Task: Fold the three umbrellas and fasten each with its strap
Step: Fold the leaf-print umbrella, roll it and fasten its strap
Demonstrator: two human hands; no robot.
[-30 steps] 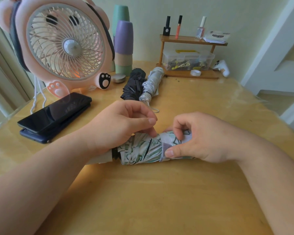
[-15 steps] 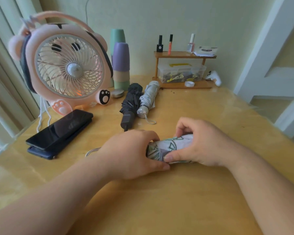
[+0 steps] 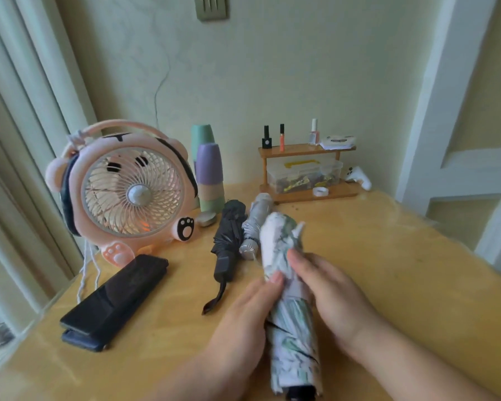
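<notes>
- Left hand [image 3: 243, 319]: forearm enters from the near edge, left of centre; palm laid against the left side of the patterned umbrella [image 3: 289, 322]; fingers curled loosely on the fabric, one fingertip [image 3: 276, 277] pressing the cloth at mid-length.
- Right hand [image 3: 330, 296]: forearm enters from the near right; fingers wrapped round the right side of the same umbrella, near a grey band [image 3: 297, 287] that circles it. Whether the band is fastened cannot be told; the frame is blurred there.
- Patterned umbrella: white with green print, collapsed, held between both hands, long axis running near to far. Dark end nearest the camera, pale bunched far end tilted up above the table [image 3: 388, 270].
- Black umbrella [image 3: 229, 235]: folded, lying on the table left of and beyond the hands, its loop trailing toward the near side.
- Silver umbrella [image 3: 255, 224]: folded, lying just right of the black one, partly hidden behind the patterned umbrella's far end.
- Pink fan [image 3: 128, 192] stands far left; dark phones [image 3: 116, 299], stacked, lie near left.
</notes>
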